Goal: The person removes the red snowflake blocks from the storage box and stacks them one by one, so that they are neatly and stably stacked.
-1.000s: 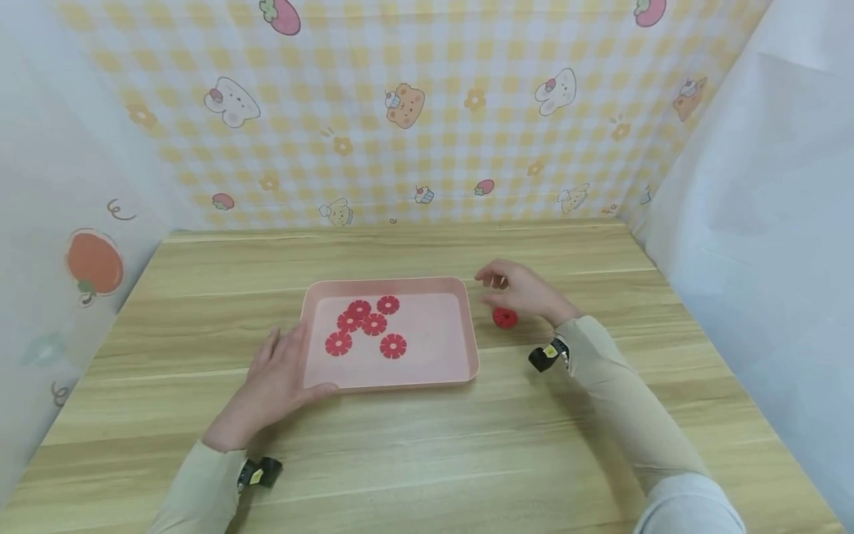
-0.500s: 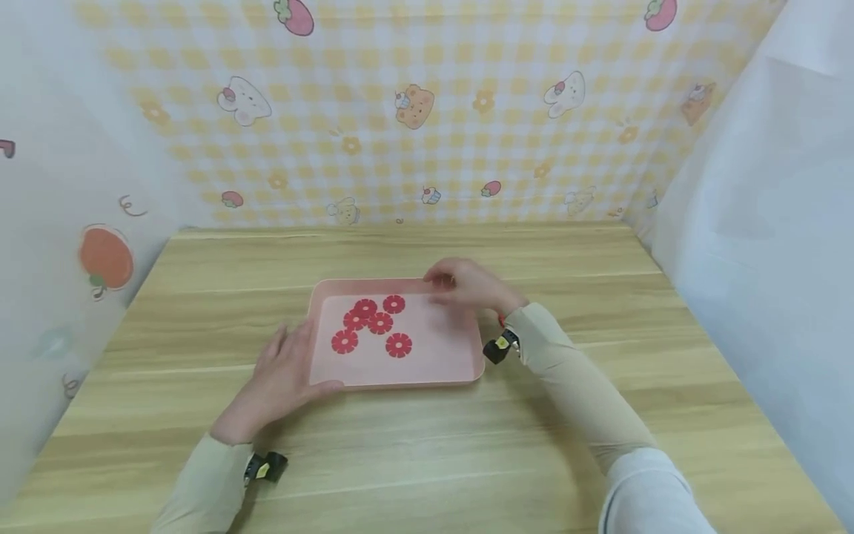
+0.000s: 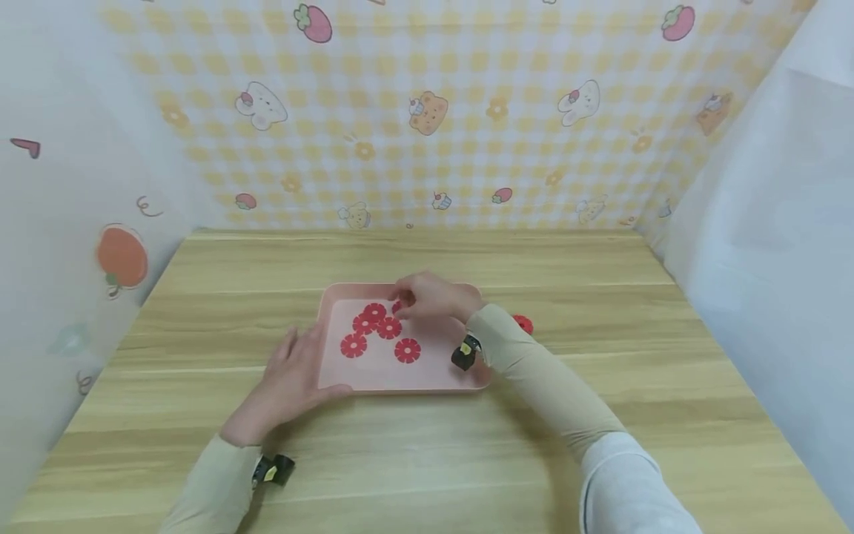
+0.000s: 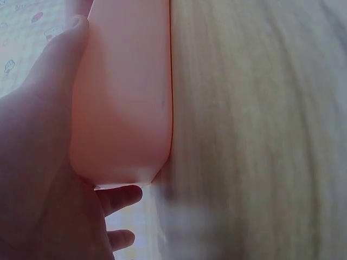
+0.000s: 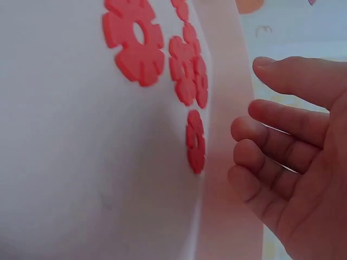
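A pink tray (image 3: 380,377) with several red notched discs (image 3: 408,351) in it sits on the wooden table. At its front left corner rests my left hand (image 3: 290,378), thumb along the near rim and fingers against the left side; the left wrist view shows the tray wall (image 4: 124,97) beside the thumb. My right hand (image 3: 434,297) hovers over the back of the tray, partly covering one disc (image 5: 195,142). Its fingers are loosely bent, with nothing between thumb and fingertips in the right wrist view.
Right of the tray, another red notched piece (image 3: 523,324) lies on the table (image 3: 600,356), partly behind the right sleeve. A patterned yellow check cloth (image 3: 467,148) stands along the back edge, with pale sheets at both sides.
My right hand has moved left from beside the red piece on the table to above the discs in the tray. The left hand stays at the tray corner; the head view has shifted slightly.
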Demonstrator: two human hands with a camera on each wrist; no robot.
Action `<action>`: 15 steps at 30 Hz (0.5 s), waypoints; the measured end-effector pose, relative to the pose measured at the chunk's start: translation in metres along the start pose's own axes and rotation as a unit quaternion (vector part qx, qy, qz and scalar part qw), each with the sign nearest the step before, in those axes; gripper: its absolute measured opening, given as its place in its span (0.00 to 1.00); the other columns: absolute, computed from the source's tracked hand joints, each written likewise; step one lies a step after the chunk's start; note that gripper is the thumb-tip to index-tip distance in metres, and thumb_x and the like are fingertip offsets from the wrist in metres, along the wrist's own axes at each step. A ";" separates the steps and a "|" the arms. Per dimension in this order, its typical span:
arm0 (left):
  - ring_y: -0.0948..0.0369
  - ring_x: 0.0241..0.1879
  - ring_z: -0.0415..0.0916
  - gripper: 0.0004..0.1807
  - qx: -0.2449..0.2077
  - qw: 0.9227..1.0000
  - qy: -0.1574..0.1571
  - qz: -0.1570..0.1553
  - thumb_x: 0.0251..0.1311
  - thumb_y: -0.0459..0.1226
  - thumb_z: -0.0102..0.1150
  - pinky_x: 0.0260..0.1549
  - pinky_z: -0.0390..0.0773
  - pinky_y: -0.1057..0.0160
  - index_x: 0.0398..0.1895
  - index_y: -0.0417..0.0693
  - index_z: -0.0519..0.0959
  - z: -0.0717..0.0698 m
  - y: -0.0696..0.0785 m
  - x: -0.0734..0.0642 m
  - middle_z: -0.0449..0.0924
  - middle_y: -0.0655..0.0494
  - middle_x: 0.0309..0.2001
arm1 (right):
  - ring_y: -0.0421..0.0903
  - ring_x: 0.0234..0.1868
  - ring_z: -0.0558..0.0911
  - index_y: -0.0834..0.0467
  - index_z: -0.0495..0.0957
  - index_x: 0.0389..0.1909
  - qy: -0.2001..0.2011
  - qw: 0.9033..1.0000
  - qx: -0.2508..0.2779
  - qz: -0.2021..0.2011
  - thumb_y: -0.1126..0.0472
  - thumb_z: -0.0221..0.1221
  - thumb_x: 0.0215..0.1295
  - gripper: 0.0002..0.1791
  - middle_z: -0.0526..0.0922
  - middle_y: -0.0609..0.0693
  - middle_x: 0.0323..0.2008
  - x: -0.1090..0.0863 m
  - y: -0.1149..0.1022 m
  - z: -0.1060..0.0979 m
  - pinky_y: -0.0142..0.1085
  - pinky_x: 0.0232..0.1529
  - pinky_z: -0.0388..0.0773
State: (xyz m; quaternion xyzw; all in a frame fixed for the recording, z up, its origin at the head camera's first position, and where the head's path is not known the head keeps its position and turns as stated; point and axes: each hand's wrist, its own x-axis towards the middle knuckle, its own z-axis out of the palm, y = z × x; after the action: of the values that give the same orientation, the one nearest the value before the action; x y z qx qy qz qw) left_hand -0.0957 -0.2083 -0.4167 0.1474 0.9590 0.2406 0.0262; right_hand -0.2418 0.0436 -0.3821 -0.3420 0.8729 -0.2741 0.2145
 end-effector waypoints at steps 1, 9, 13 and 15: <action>0.40 0.69 0.52 0.66 0.002 1.000 0.000 0.001 0.42 0.64 0.68 0.69 0.39 0.37 0.73 0.35 0.46 0.001 0.000 0.000 0.53 0.36 0.72 | 0.44 0.35 0.76 0.52 0.80 0.49 -0.008 1.000 0.000 0.002 0.56 0.66 0.58 0.17 0.80 0.45 0.31 0.000 0.001 0.002 0.32 0.38 0.76; 0.38 0.70 0.50 0.65 0.011 1.000 -0.005 -0.003 0.42 0.64 0.67 0.69 0.40 0.36 0.73 0.35 0.46 0.001 0.001 0.003 0.52 0.36 0.72 | 0.42 0.41 0.74 0.43 0.81 0.41 -0.079 0.995 -0.065 -0.014 0.58 0.68 0.55 0.13 0.77 0.42 0.36 -0.007 0.006 0.010 0.31 0.43 0.75; 0.38 0.70 0.50 0.66 0.008 1.000 -0.010 -0.008 0.42 0.65 0.67 0.69 0.40 0.36 0.73 0.35 0.46 0.000 0.000 0.004 0.53 0.36 0.71 | 0.40 0.44 0.72 0.40 0.82 0.43 -0.113 0.988 -0.097 -0.051 0.58 0.70 0.52 0.17 0.76 0.40 0.41 -0.009 0.007 0.011 0.30 0.46 0.75; 0.39 0.70 0.51 0.65 0.008 1.000 -0.013 -0.010 0.42 0.65 0.67 0.69 0.39 0.36 0.74 0.36 0.45 0.001 -0.001 0.004 0.53 0.37 0.71 | 0.39 0.48 0.71 0.40 0.81 0.44 -0.125 0.985 -0.107 -0.055 0.58 0.71 0.51 0.19 0.75 0.39 0.44 -0.009 0.007 0.013 0.31 0.49 0.74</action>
State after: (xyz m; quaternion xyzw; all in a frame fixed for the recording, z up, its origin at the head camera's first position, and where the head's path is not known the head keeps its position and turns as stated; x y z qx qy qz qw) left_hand -0.0999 -0.2076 -0.4186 0.1410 0.9618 0.2312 0.0400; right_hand -0.2318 0.0497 -0.3943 -0.4420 0.8432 -0.1460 0.2690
